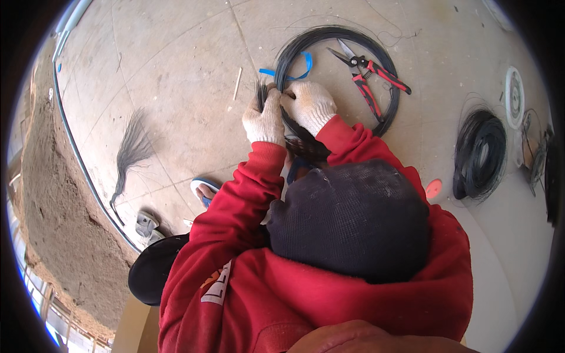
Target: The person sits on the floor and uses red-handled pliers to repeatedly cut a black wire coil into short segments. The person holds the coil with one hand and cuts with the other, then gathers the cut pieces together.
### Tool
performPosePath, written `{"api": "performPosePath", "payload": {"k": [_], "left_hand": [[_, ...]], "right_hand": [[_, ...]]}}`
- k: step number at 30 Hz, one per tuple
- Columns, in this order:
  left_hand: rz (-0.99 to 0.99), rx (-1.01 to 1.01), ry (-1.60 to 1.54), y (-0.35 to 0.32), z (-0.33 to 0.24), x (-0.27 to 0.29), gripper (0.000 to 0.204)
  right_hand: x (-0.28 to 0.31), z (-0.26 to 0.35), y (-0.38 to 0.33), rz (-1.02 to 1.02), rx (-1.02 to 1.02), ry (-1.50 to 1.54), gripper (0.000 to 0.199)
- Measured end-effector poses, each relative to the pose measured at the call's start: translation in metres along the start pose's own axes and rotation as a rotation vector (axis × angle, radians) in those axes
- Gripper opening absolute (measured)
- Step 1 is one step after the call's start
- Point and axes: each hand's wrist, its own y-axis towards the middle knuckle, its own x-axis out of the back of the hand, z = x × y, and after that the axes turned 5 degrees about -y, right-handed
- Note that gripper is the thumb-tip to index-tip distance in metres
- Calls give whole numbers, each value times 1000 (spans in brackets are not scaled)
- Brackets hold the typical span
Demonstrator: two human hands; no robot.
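A large ring-shaped coil of black wire (pixel 388 62) lies on the floor in front of me. Both my hands wear whitish knit gloves and meet at its near left side. My left hand (pixel 265 120) is closed round a bundle of thin black wires (pixel 261 93), whose ends stick up past the fingers. My right hand (pixel 309 105) grips the coil's left edge, its fingertips partly hidden by the wire. Just beyond the hands a blue strip (pixel 305 66) loops by the coil. Inside the ring rest red-handled shears (pixel 360 63), blades apart.
A fanned wire bunch (pixel 134 147) lies on the left. More coiled black wire (pixel 481 154) is at right, near a white ring (pixel 514 97). Dark knit cloth (pixel 353 220) covers my lap area. A sandalled foot (pixel 205 191) and a floor edge with sand (pixel 65 223) are left.
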Motion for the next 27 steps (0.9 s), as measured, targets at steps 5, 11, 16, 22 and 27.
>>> {"api": "performPosePath", "payload": {"k": [5, 11, 16, 22, 27], "left_hand": [[-34, -30, 17, 8, 8, -2, 26], [-20, 29, 9, -2, -7, 0, 30], [-35, -6, 68, -6, -10, -8, 27], [60, -61, 39, -5, -10, -6, 28], [-9, -79, 82, -7, -8, -9, 28]], "right_hand": [[-6, -1, -3, 11, 21, -112, 40], [15, 7, -24, -49, 35, 114, 35], [7, 4, -31, -131, 42, 209, 35], [2, 0, -33, -117, 60, 163, 35], [5, 5, -39, -129, 41, 162, 34]]}}
